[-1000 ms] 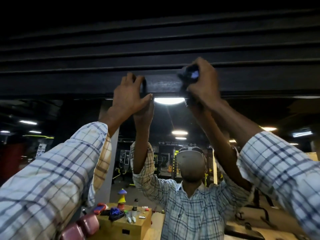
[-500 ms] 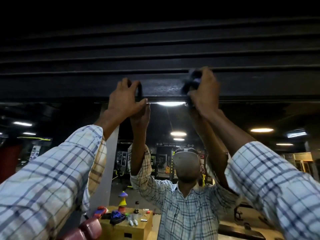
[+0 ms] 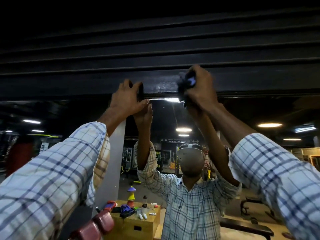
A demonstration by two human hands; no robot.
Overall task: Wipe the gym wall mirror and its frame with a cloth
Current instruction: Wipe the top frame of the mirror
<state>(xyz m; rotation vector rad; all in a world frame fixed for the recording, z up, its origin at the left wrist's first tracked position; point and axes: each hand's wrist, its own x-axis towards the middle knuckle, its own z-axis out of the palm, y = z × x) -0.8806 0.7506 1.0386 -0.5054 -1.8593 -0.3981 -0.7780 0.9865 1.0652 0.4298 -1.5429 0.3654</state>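
- The cloth (image 3: 185,86), dark with a small blue patch, is bunched against the top frame (image 3: 161,86) of the mirror (image 3: 164,118), high up and right of centre.
- The right hand (image 3: 200,89) grips the cloth; its fingers are curled tightly round the bundle and press it onto the dark frame, with a loose end hanging over the frame's lower edge.
- The left hand (image 3: 125,99) holds nothing. Its fingers lie bent against the frame's face and its thumb is spread along the lower edge, touching the glass.
- The two hands are apart, with a dusty stretch of frame between them.
- Dark horizontal slats (image 3: 155,49) run above the frame.
- The glass reflects the person in a checked shirt (image 3: 190,210), both arms raised, and round ceiling lights (image 3: 183,130).
- Lower left in the reflection, a wooden box (image 3: 136,224) carries a colourful toy (image 3: 131,194) and a bottle (image 3: 145,202).
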